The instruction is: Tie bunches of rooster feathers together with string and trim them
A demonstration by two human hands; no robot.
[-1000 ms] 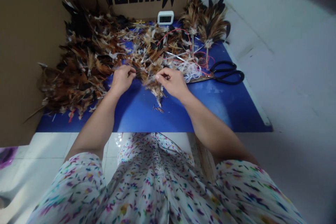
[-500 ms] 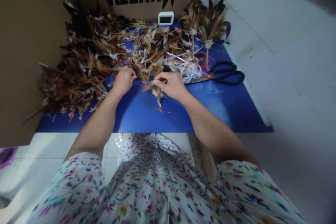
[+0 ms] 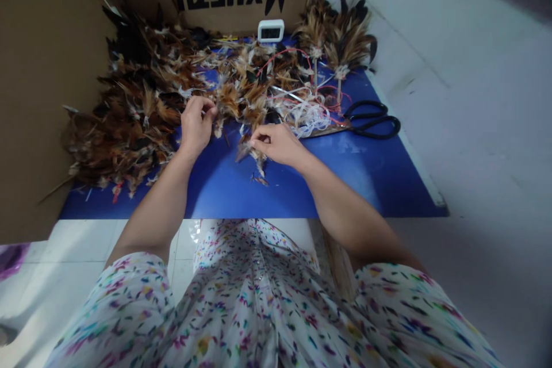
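Note:
My right hand [image 3: 278, 142] pinches a small greyish-brown feather [image 3: 244, 151] between thumb and forefinger, low over the blue tabletop [image 3: 228, 190]. Just under those fingers lies a pale feather tuft [image 3: 260, 162], with dark scraps [image 3: 259, 180] in front of it. My left hand [image 3: 197, 125] is at the near edge of the loose brown feathers [image 3: 228, 98], its thumb and fingertips together. Whatever those fingertips may hold is too small to make out. A larger heap of brown and black feathers [image 3: 129, 115] spreads to the left of this hand.
Black-handled scissors [image 3: 375, 121] lie at the right, their blades partly under white plastic strips [image 3: 308, 115]. Red string [image 3: 297, 50] loops behind. Two feather bundles on sticks [image 3: 342, 49] rest at the back right. A white digital clock [image 3: 271, 30] stands before the cardboard box [image 3: 241, 17].
My left hand has moved a little left and away from me, off the spot near the middle feathers. My right hand stays almost in place, still pinching the feather.

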